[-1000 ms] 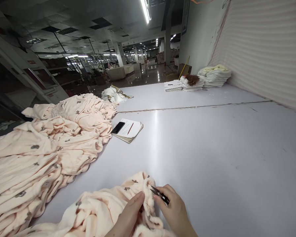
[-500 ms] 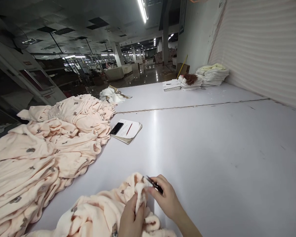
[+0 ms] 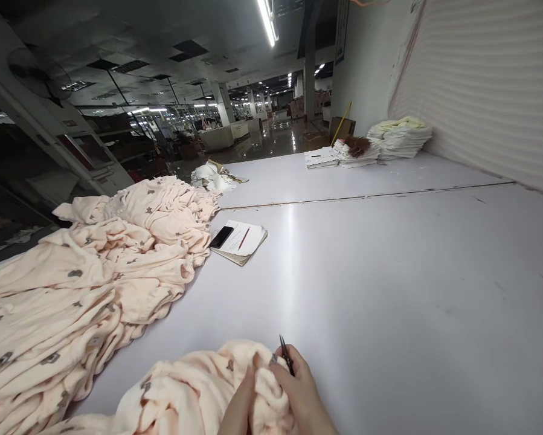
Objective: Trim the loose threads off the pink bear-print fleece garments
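A peach fleece garment (image 3: 185, 386) with small grey-brown motifs lies bunched at the table's near edge. My left hand (image 3: 240, 402) is closed on a fold of it, its fingertips partly hidden in the cloth. My right hand (image 3: 302, 386) is closed around dark thread snips (image 3: 285, 355), whose pointed tips stick up beyond the fingers. The thumb of that same hand presses on the garment's edge, beside a small grey patch. To the left, a large heap of similar peach garments (image 3: 130, 260) spreads along the table.
A notebook (image 3: 248, 244) with a black phone (image 3: 222, 237) and a red pen (image 3: 244, 238) lies beside the heap. White scraps (image 3: 212, 176) sit behind it. Stacked white cloth (image 3: 400, 139) and papers (image 3: 321, 157) stand at the far right of the pale table (image 3: 389, 272), near the wall.
My right hand has moved down and in against the garment, and the snips now point upward instead of toward the cloth. My left hand has shifted lower. The view has turned slightly left.
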A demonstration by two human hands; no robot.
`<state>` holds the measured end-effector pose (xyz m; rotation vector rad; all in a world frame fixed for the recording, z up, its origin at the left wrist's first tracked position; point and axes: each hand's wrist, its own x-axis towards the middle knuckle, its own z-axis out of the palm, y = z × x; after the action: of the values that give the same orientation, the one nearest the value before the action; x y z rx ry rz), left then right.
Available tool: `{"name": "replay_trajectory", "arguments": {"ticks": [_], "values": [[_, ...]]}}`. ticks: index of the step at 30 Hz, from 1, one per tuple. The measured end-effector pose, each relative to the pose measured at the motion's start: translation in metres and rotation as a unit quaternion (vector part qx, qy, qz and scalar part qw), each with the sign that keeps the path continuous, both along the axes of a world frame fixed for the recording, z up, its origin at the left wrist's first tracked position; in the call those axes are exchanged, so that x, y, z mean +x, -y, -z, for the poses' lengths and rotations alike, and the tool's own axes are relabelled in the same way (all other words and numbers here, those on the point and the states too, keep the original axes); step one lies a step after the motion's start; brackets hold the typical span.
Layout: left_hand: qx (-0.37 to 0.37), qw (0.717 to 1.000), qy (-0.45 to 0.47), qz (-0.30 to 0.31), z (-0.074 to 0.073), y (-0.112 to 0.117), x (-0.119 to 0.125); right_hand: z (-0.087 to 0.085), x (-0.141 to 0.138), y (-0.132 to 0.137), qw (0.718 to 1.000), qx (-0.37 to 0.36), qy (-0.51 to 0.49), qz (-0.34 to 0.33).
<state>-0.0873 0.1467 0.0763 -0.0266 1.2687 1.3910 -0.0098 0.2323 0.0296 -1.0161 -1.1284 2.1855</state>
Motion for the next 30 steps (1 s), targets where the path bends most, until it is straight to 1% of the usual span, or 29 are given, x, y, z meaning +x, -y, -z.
{"name": "replay_trajectory", "arguments": {"ticks": [1,3,4,6,8,10,12,15,17,18,20,22,24,25,26,27,28,30], "values": [[0.004,1.0,0.02,-0.004,-0.003,-0.003,-0.001,-0.001,0.003,0.005,1.0,0.03,-0.003,0.01],[0.003,0.999,0.046,-0.005,-0.007,-0.005,-0.002,-0.001,0.011,0.013,0.991,0.128,-0.004,0.027],[0.001,0.997,0.071,-0.008,-0.008,-0.005,-0.002,0.0,0.014,0.017,0.981,0.19,-0.003,0.031],[0.0,0.992,0.125,-0.017,-0.011,-0.002,-0.003,0.001,0.021,0.024,0.952,0.303,0.015,0.035],[0.003,0.987,0.159,-0.029,-0.013,0.003,-0.004,0.001,0.029,0.029,0.923,0.378,0.059,0.029],[0.012,0.987,0.156,-0.041,-0.015,0.006,-0.004,-0.002,0.037,0.031,0.908,0.408,0.099,0.012],[0.017,0.987,0.15,-0.048,-0.018,0.009,-0.004,-0.01,0.046,0.027,0.908,0.411,0.085,-0.017],[0.025,0.987,0.154,-0.045,-0.021,0.011,-0.002,-0.029,0.059,0.011,0.921,0.378,0.055,-0.08],[0.037,0.986,0.161,-0.039,-0.023,0.011,-0.001,-0.043,0.065,-0.001,0.92,0.368,0.072,-0.113],[0.045,0.985,0.164,-0.037,-0.023,0.011,0.0,-0.05,0.067,-0.007,0.915,0.374,0.089,-0.122],[0.058,0.983,0.167,-0.04,-0.023,0.011,0.001,-0.062,0.067,-0.014,0.891,0.414,0.125,-0.134],[0.063,0.982,0.17,-0.044,-0.023,0.011,0.001,-0.07,0.062,-0.017,0.855,0.466,0.167,-0.155],[0.059,0.982,0.174,-0.044,-0.022,0.011,0.0,-0.075,0.056,-0.016,0.82,0.509,0.196,-0.177],[0.057,0.982,0.173,-0.045,-0.021,0.011,-0.001,-0.075,0.054,-0.015,0.815,0.514,0.199,-0.181],[0.054,0.983,0.171,-0.045,-0.02,0.011,-0.001,-0.073,0.052,-0.015,0.822,0.505,0.196,-0.176],[0.052,0.984,0.165,-0.045,-0.018,0.011,-0.001,-0.069,0.051,-0.016,0.841,0.482,0.188,-0.163],[0.051,0.986,0.155,-0.042,-0.016,0.012,0.0,-0.062,0.051,-0.017,0.867,0.444,0.174,-0.141],[0.05,0.991,0.122,-0.02,-0.012,0.015,0.004,-0.044,0.052,-0.023,0.928,0.336,0.145,-0.075]]}}
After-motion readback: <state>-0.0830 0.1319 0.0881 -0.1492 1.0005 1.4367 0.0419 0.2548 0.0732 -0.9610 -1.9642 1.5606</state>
